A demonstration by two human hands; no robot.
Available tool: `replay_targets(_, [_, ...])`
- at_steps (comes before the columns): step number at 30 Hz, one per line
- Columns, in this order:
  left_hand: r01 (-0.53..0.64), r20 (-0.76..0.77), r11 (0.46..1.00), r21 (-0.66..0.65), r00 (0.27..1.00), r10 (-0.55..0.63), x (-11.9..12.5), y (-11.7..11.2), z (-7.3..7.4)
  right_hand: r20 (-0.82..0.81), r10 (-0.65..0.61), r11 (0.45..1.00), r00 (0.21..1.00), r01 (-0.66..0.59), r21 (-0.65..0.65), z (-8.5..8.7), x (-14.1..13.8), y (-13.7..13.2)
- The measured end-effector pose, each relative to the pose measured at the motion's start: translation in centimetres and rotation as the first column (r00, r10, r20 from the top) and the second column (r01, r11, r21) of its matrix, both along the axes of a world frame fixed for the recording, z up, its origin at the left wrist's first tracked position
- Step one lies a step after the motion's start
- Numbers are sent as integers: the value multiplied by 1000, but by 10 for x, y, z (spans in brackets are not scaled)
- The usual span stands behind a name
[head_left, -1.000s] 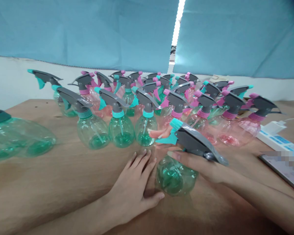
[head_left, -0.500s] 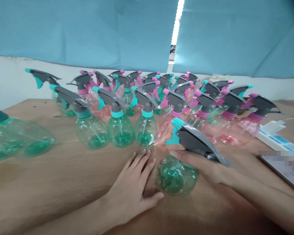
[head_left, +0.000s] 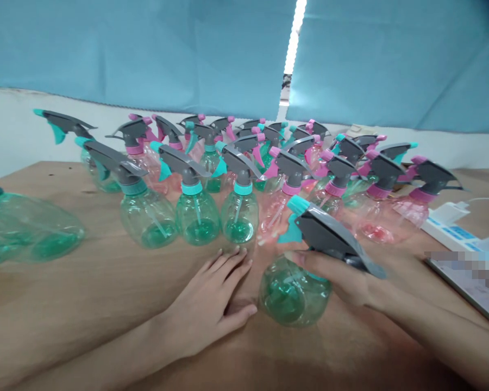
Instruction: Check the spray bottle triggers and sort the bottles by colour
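Note:
My right hand [head_left: 338, 274] grips a green spray bottle [head_left: 295, 298] around its neck, below the grey and teal trigger head. The bottle is tilted, its base turned toward my left side; some of my fingers are hidden behind it. Palm down, my left hand [head_left: 212, 296] rests on the wooden table [head_left: 118, 326] with its fingers stretched out, holding nothing. Its fingertips are just in front of an upright green spray bottle [head_left: 198, 217] and another green spray bottle [head_left: 239, 214].
Several pink spray bottles [head_left: 377, 217] and green ones crowd the table's back. At far left are capped green bottles [head_left: 52, 228], partly cut off. A white power strip [head_left: 452, 231] and a flat device [head_left: 468, 288] lie at right. A blue curtain [head_left: 146, 54] hangs behind.
My left hand has slid slightly left, away from the held bottle. My right hand keeps its grip on the spray bottle, nearly unmoved. The view has shifted a little.

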State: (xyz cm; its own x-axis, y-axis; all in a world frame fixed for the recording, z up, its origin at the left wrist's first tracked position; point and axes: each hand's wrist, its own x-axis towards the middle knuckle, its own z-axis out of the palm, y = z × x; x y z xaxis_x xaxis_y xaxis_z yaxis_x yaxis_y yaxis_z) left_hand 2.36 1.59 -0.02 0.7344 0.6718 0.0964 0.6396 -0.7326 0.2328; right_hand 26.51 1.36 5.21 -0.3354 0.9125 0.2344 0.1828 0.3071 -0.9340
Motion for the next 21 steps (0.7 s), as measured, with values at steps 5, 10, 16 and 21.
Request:
replay_targets(5, [-18,9,1000,11,1000,18,1,1,-2,-91,110,991,990,-116,-66,7,-9,-1])
replay_targets(10, [-24,24,1000,3,999,24,2,0,-3,-98,89,994,991,-94,-51,14,-12,-2])
replay_targets(16, [-21,13,1000,-3,1000,21,3,0,-2,-93,87,996,992,-88,-8,12,-11,0])
replay_targets(21, [-21,12,1000,-7,1000,21,3,1,0,-123,121,993,985,-118,28,12,-12,3])
